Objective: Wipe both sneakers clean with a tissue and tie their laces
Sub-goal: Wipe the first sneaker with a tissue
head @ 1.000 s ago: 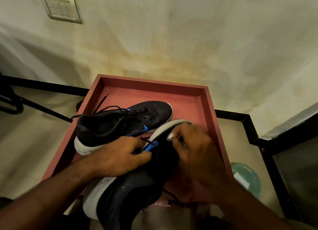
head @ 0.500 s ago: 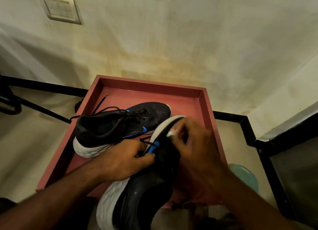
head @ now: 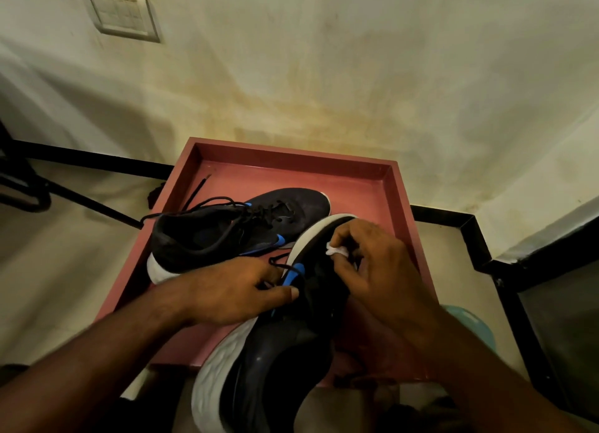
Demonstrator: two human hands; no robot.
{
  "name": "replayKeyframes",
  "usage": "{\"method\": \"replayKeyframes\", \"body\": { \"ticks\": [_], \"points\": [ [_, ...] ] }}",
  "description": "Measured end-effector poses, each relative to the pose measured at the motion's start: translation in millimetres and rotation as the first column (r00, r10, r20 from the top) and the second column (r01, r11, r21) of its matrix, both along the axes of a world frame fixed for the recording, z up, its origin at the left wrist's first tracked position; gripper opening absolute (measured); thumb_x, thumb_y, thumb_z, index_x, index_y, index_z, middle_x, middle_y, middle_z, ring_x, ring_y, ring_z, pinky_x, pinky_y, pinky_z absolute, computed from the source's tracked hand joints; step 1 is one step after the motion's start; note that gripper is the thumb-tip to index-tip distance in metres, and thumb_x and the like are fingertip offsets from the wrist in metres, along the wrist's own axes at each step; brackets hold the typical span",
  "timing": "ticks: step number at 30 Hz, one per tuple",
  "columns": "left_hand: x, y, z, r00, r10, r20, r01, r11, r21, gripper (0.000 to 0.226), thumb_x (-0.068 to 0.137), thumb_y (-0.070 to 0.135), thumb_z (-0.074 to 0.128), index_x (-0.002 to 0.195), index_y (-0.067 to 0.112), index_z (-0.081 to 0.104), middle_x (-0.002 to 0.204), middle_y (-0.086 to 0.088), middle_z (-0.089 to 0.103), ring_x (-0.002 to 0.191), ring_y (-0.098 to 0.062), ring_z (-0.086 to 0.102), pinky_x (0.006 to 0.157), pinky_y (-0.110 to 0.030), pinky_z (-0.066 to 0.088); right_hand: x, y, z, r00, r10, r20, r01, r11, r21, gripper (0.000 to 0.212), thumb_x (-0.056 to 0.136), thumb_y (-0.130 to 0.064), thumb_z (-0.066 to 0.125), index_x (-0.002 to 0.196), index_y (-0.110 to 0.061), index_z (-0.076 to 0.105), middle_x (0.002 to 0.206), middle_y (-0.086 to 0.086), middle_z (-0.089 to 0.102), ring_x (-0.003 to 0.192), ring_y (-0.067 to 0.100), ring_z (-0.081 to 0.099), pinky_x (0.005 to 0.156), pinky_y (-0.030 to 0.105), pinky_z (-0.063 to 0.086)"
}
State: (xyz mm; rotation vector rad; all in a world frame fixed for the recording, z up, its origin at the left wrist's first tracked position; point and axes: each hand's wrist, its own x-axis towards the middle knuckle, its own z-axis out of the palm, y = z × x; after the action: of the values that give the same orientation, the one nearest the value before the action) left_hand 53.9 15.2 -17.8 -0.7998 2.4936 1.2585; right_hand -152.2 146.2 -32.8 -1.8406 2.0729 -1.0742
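Note:
Two dark sneakers with white soles and blue accents are over a red tray [head: 366,179]. The far sneaker [head: 227,235] lies on the tray with its black laces loose. The near sneaker [head: 272,351] is tilted on its side, heel toward me. My left hand [head: 233,293] grips this sneaker at its lace area near the blue loop. My right hand [head: 372,267] pinches a small white tissue [head: 337,250] against the sneaker's upper near the toe. The front part of the upper is hidden behind my right hand.
The tray stands on a pale floor against a stained wall. A black frame [head: 466,225] runs along the floor behind and to the right. A green round object [head: 476,325] lies right of the tray. A switch plate [head: 121,14] is on the wall.
The near sneaker has shifted slightly toward me and to the right. My right hand has moved the tissue a little along the upper near the toe. My left hand keeps its grip.

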Motion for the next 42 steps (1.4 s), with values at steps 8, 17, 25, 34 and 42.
{"method": "replayKeyframes", "body": {
  "ticks": [8,17,25,34,42],
  "points": [
    [-0.9,34.0,20.2,0.985,0.118,-0.129,-0.146,0.961,-0.235,0.073,0.069,0.095,0.047,0.108,0.036,0.062,0.098,0.013,0.069,0.084,-0.002,0.065,0.073,-0.028,0.057,-2.3,6.6,-0.3,1.000,-0.009,0.029,0.005,0.994,0.110,0.017,0.086,-0.007,0.068,0.093,-0.023,0.069,0.097,-0.010,0.061,0.093,0.006,0.061,0.079,0.026,0.053],
    [-2.5,45.6,27.5,0.960,-0.219,0.174,0.279,0.811,-0.515,0.083,0.090,0.038,0.061,0.159,0.034,0.016,0.156,0.014,0.028,0.138,-0.016,0.027,0.117,-0.039,0.026,-13.8,27.7,8.1,0.991,-0.123,-0.049,0.129,0.981,0.146,0.011,0.083,-0.011,0.072,0.086,-0.021,0.069,0.087,-0.008,0.063,0.081,0.007,0.062,0.069,0.026,0.054],
    [-2.9,38.8,32.2,0.973,-0.033,-0.228,-0.139,0.706,-0.695,0.031,0.087,0.034,0.058,0.117,0.032,0.065,0.108,0.008,0.063,0.097,-0.015,0.058,0.083,-0.033,0.052,-14.4,33.8,-2.7,0.989,-0.137,-0.052,0.147,0.937,0.316,0.008,0.087,-0.020,0.072,0.088,-0.028,0.071,0.089,-0.014,0.063,0.080,0.002,0.061,0.069,0.018,0.050],
    [-31.5,65.4,45.5,0.968,0.140,0.207,-0.004,0.836,-0.548,0.060,0.103,0.065,0.024,0.075,0.020,0.052,0.072,-0.001,0.055,0.085,-0.026,0.066,0.081,-0.039,0.053,-20.1,27.7,3.9,0.977,-0.205,-0.063,0.215,0.919,0.331,0.008,0.087,-0.023,0.071,0.080,-0.027,0.069,0.087,-0.011,0.064,0.077,0.004,0.061,0.070,0.025,0.054],
    [-20.1,57.4,7.3,0.923,0.237,-0.303,-0.377,0.716,-0.588,0.030,0.100,0.043,0.056,0.079,0.022,0.053,0.073,0.007,0.055,0.071,-0.019,0.059,0.064,-0.032,0.042,-23.4,30.0,6.4,0.966,-0.259,-0.015,0.256,0.945,0.202,0.007,0.084,-0.021,0.070,0.083,-0.028,0.069,0.087,-0.011,0.064,0.078,0.005,0.062,0.072,0.030,0.055]
  ]
}}
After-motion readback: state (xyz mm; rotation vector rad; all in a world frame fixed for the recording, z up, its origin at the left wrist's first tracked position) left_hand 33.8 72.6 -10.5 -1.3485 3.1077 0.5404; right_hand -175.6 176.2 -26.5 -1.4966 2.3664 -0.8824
